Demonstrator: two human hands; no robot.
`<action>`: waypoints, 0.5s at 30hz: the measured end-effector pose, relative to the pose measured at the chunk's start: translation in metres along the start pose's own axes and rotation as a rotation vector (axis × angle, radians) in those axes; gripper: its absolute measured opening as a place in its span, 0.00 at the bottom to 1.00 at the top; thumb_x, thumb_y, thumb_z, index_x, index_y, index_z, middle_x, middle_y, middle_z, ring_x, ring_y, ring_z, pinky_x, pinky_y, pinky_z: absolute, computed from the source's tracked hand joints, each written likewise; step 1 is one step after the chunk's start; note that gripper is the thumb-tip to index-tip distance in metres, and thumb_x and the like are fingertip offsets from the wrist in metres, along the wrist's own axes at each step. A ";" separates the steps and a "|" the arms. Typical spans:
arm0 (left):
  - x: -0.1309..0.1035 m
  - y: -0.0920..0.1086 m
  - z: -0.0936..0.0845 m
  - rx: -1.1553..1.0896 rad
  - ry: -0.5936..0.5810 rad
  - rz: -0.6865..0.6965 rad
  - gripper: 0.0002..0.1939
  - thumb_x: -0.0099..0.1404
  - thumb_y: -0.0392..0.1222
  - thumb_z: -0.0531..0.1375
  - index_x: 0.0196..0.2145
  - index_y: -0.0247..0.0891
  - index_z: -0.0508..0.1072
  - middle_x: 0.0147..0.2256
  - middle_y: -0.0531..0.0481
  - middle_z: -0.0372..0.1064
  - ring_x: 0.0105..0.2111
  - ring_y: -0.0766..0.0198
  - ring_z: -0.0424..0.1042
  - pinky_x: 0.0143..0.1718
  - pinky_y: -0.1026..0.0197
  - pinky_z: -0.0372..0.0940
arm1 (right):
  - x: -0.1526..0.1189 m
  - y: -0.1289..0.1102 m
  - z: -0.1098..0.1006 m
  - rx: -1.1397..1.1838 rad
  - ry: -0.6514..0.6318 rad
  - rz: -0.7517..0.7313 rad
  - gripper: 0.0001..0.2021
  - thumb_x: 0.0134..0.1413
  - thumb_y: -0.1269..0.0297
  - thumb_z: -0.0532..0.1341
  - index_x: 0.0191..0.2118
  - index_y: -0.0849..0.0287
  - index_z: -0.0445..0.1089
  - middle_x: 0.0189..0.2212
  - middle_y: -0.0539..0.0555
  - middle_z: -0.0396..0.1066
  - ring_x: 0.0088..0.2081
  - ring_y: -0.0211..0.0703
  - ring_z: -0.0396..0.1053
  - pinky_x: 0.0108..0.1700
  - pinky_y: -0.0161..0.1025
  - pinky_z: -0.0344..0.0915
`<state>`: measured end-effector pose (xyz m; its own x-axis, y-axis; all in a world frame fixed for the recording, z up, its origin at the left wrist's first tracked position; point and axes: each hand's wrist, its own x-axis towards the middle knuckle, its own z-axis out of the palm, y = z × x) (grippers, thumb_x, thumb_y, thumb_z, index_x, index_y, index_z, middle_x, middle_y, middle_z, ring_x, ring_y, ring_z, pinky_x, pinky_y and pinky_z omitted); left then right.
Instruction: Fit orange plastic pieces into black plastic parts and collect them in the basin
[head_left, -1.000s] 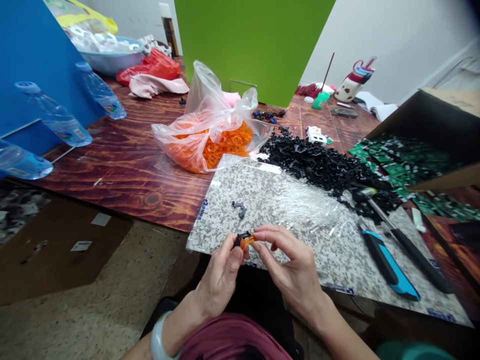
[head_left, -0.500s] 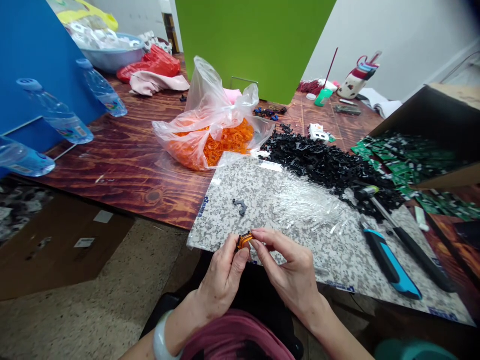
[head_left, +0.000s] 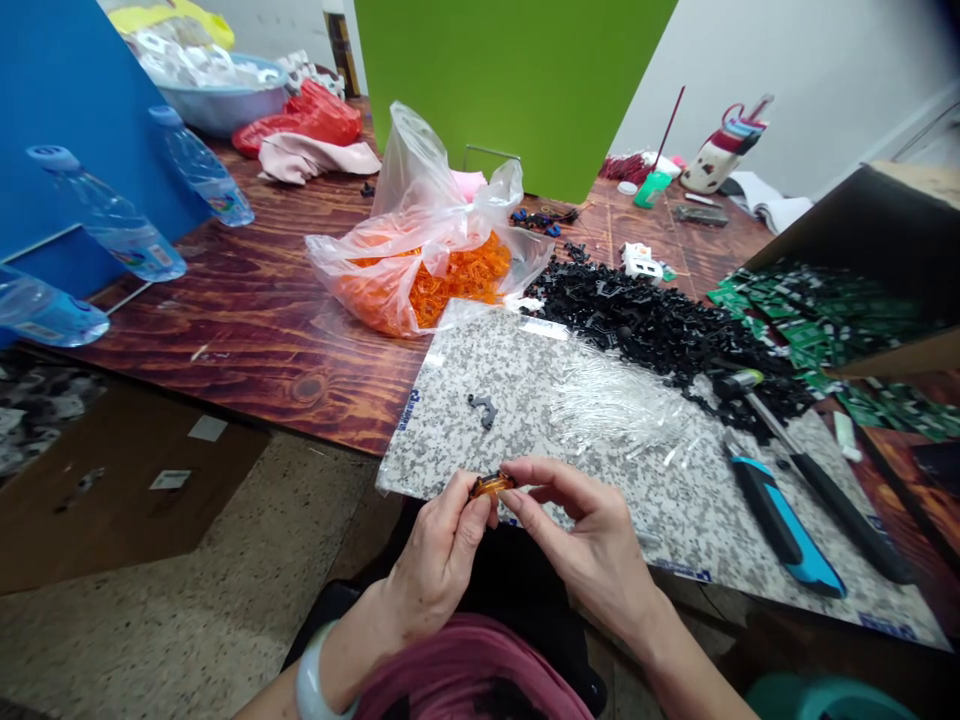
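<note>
A small black and orange part (head_left: 492, 486) is pinched between both hands at the front edge of the speckled board (head_left: 450, 440). My left hand (head_left: 439, 550) grips its left end with thumb and forefinger, and my right hand (head_left: 581, 525) closes its thumb and fingertips on the right end. Fingers cover some of the part. One loose black piece (head_left: 486, 410) lies on the board just beyond the hands. Farther right on the board spreads a pile of thin clear strips (head_left: 619, 400), with a heap of black pieces (head_left: 637, 315) behind it.
Orange pieces fill a clear plastic bag (head_left: 427, 275) at the back. On the right lie a blue-black cutter (head_left: 787, 525), a black-handled tool (head_left: 851, 515) and green circuit boards (head_left: 795, 310) spilling from a box (head_left: 900, 355). Bottles (head_left: 116, 225) stand at the left.
The black and orange part has been tilted, so it looks flatter between the fingers. Both hands keep their hold, and the view has shifted slightly.
</note>
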<state>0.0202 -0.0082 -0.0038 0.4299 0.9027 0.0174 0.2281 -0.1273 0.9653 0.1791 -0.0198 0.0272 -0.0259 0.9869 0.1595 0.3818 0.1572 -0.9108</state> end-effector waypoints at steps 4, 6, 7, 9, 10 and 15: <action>-0.001 -0.001 -0.003 -0.013 -0.055 0.050 0.11 0.71 0.40 0.43 0.36 0.38 0.63 0.28 0.51 0.64 0.29 0.65 0.65 0.32 0.63 0.61 | 0.002 0.002 -0.006 0.098 -0.115 0.091 0.11 0.55 0.63 0.62 0.43 0.58 0.72 0.38 0.55 0.75 0.37 0.41 0.74 0.38 0.36 0.72; -0.002 -0.001 -0.004 -0.009 -0.079 0.084 0.11 0.71 0.39 0.43 0.36 0.38 0.63 0.28 0.52 0.63 0.28 0.65 0.64 0.32 0.64 0.60 | 0.001 0.004 -0.007 0.131 -0.149 0.106 0.10 0.56 0.63 0.61 0.43 0.57 0.72 0.38 0.54 0.75 0.36 0.40 0.74 0.38 0.35 0.72; -0.002 -0.001 -0.005 -0.007 -0.090 0.096 0.11 0.71 0.39 0.43 0.36 0.38 0.63 0.28 0.52 0.63 0.28 0.66 0.64 0.31 0.64 0.60 | 0.001 0.005 -0.007 0.144 -0.159 0.114 0.09 0.56 0.62 0.61 0.42 0.57 0.73 0.37 0.54 0.74 0.36 0.39 0.73 0.37 0.35 0.71; -0.003 0.000 -0.007 0.001 -0.112 0.113 0.10 0.71 0.38 0.43 0.35 0.38 0.62 0.28 0.53 0.62 0.27 0.66 0.63 0.31 0.65 0.60 | 0.000 0.005 -0.007 0.166 -0.172 0.130 0.08 0.56 0.62 0.61 0.40 0.57 0.73 0.35 0.53 0.74 0.35 0.39 0.73 0.37 0.34 0.70; -0.003 0.000 -0.008 0.006 -0.124 0.119 0.11 0.71 0.38 0.43 0.35 0.38 0.62 0.28 0.53 0.61 0.27 0.67 0.62 0.30 0.65 0.59 | 0.000 0.005 -0.006 0.174 -0.178 0.135 0.08 0.56 0.62 0.61 0.40 0.57 0.73 0.35 0.53 0.73 0.35 0.38 0.73 0.36 0.34 0.70; -0.003 0.000 -0.011 0.015 -0.180 0.141 0.11 0.71 0.39 0.43 0.36 0.38 0.63 0.28 0.53 0.60 0.27 0.66 0.62 0.30 0.65 0.59 | -0.001 0.000 -0.007 0.138 -0.208 0.135 0.07 0.58 0.63 0.59 0.38 0.59 0.71 0.32 0.52 0.72 0.32 0.37 0.71 0.35 0.33 0.68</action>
<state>0.0089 -0.0061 -0.0011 0.6067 0.7882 0.1036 0.1671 -0.2538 0.9527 0.1860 -0.0213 0.0300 -0.1778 0.9834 -0.0353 0.2660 0.0134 -0.9639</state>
